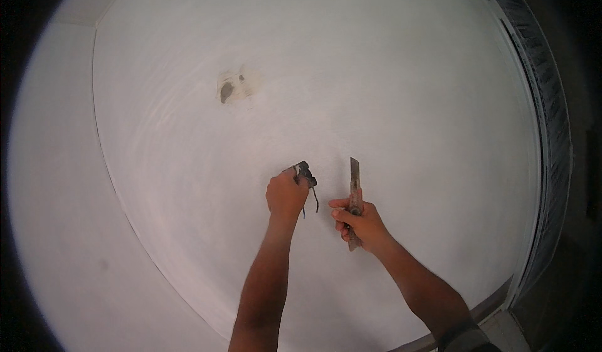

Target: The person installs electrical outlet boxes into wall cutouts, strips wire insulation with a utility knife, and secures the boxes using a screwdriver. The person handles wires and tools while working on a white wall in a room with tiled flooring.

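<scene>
My left hand (287,195) is closed at the edge of a small dark fitting with wires (306,172), in the middle of the white wall; it looks like an electrical box. Two thin wires hang from it, a dark one (316,200) and a shorter bluish one. The fingertips are partly hidden, so their exact grip is unclear. To the right, my right hand (359,221) is wrapped round a worn, dirty utility knife (355,195). Its wide blade points up and stands apart from the fitting.
Up and to the left, a beige patch (241,85) with dark spots marks the white wall (426,113). A corner line runs down the left side, where another pale wall (56,195) meets it. At the right stands a frame with dark, plastic-like sheeting (545,88).
</scene>
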Demonstrator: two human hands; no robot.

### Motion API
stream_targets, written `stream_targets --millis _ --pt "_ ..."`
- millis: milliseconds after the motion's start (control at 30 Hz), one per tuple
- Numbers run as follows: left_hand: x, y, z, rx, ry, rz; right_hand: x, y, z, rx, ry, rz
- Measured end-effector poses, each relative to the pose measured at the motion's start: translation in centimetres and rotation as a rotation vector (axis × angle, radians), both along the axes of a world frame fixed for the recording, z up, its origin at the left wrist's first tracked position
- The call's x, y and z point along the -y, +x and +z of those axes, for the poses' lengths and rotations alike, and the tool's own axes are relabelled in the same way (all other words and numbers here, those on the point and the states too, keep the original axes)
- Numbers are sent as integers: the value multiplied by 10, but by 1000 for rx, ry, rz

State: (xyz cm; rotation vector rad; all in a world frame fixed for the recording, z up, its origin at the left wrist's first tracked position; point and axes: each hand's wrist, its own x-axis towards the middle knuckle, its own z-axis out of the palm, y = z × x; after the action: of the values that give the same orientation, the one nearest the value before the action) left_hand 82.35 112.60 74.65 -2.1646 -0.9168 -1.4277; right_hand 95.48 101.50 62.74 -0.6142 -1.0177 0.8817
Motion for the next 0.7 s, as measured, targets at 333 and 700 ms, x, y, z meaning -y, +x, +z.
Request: stream_targets --millis 333,700 --pt "-20 -1 -8 134 141 -90 40 27 -109 -148 -215 -94" --pt "-16 -15 -14 409 128 -439 80 53 -243 -386 -402 -220"
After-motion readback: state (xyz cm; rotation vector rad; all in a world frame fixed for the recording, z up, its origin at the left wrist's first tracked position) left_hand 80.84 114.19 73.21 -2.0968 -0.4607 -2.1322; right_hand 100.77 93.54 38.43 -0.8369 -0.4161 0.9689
